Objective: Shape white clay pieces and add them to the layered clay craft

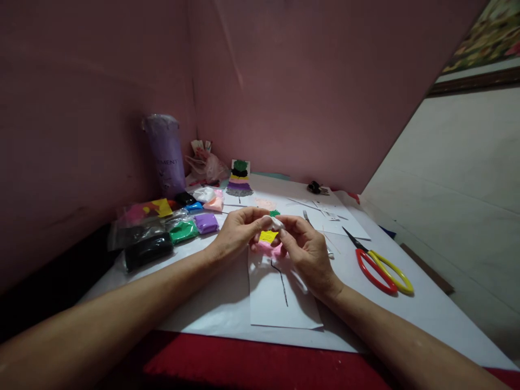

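A small piece of white modelling clay (277, 223) is pinched between my two hands. My left hand (242, 226) grips its left end, and my right hand (305, 246) has the right end between thumb and fingers. Below them lies a white sheet (266, 303) with a thin black drawn line. Bands of yellow clay (268, 236) and pink clay (271, 249) are stuck on the sheet above that line, with green clay (274, 213) at the top. My hands cover part of these bands.
Red-and-yellow-handled scissors (377, 268) lie on the right, with a fork (306, 216) behind my right hand. Packets of coloured clay, including purple (207, 222) and green (183, 232), sit left. A purple cylinder (166, 154) and a finished striped clay picture (239, 179) stand at the back.
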Action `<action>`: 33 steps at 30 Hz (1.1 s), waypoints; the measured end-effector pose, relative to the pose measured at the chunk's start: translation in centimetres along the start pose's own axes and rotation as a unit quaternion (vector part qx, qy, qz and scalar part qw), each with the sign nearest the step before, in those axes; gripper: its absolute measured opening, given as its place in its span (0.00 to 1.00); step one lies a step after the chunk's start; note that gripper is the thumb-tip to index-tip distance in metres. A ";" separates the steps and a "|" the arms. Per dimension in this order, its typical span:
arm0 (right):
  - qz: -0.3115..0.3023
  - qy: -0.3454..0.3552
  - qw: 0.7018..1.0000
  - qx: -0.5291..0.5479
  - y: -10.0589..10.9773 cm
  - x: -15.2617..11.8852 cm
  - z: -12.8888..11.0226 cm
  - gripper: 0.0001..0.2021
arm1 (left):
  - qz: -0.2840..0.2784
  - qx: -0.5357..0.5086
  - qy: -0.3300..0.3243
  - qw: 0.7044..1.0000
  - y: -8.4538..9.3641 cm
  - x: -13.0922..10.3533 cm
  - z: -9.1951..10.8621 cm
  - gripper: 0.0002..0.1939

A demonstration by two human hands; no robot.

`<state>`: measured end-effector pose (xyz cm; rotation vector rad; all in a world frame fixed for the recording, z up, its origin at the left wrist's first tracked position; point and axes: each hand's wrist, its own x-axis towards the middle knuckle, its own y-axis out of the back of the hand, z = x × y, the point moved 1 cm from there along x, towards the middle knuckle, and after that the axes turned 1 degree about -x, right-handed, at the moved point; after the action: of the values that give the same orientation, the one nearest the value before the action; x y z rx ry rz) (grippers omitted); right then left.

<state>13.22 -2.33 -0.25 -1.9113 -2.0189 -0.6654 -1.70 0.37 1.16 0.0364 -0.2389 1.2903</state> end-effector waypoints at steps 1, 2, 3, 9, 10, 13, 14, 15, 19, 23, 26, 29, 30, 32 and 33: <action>-0.006 0.003 1.000 0.001 0.0 0.0 0.0 0.09 | -0.021 0.008 0.005 1.000 -0.1 -0.1 0.0 0.18; -0.012 0.006 1.000 0.001 0.0 -0.1 -0.1 0.09 | -0.038 0.018 0.007 0.999 -0.1 -0.2 0.1 0.18; -0.017 0.007 1.000 0.000 0.0 -0.1 -0.2 0.10 | -0.050 0.027 0.008 0.998 -0.1 -0.2 0.1 0.17; -0.040 -0.004 0.999 0.007 0.0 -0.3 -0.2 0.13 | -0.058 0.035 -0.003 0.998 0.0 -0.1 0.2 0.16; -0.035 -0.006 0.999 0.014 0.0 -0.3 -0.2 0.14 | -0.061 0.033 -0.006 0.998 -0.1 -0.1 0.1 0.16; -0.017 -0.017 0.999 0.035 -0.1 -0.3 -0.3 0.11 | -0.068 0.034 -0.010 0.997 -0.1 0.0 0.0 0.17; -0.014 -0.021 0.999 0.039 -0.1 -0.3 -0.4 0.09 | -0.069 0.036 -0.012 0.997 -0.1 -0.1 0.0 0.17; -0.013 -0.025 0.999 0.041 -0.2 -0.3 -0.5 0.08 | -0.070 0.039 -0.013 0.997 -0.1 -0.1 0.1 0.17; -0.016 -0.023 0.999 0.047 -0.2 -0.2 -0.7 0.07 | -0.065 0.057 -0.020 0.996 -0.2 -0.2 0.1 0.15; 0.006 -0.018 0.999 0.040 -0.2 -0.2 -0.6 0.07 | -0.046 0.054 -0.024 0.997 -0.5 -0.2 -0.1 0.15; 0.026 -0.015 0.999 0.031 -0.2 -0.2 -0.7 0.06 | -0.027 0.039 -0.023 0.999 -0.7 0.0 -0.1 0.15; 0.036 -0.013 0.999 0.026 -0.3 -0.2 -0.8 0.05 | 0.003 0.027 -0.032 0.999 -0.5 0.2 -0.1 0.16; 0.039 -0.014 0.999 0.025 -0.3 -0.2 -0.8 0.04 | 0.015 0.024 -0.037 0.999 -0.4 0.3 -0.1 0.16; 0.046 -0.014 0.999 0.023 -0.3 -0.3 -0.8 0.04 | 0.041 0.014 -0.047 0.998 -0.1 0.4 -0.1 0.15; 0.049 -0.014 0.998 0.022 -0.3 -0.3 -0.7 0.03 | 0.054 0.011 -0.051 0.997 0.1 0.4 -0.1 0.15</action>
<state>12.90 -2.94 0.17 -1.9894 -1.9241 -0.5676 -1.63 0.82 1.19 0.1092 -0.3171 1.4009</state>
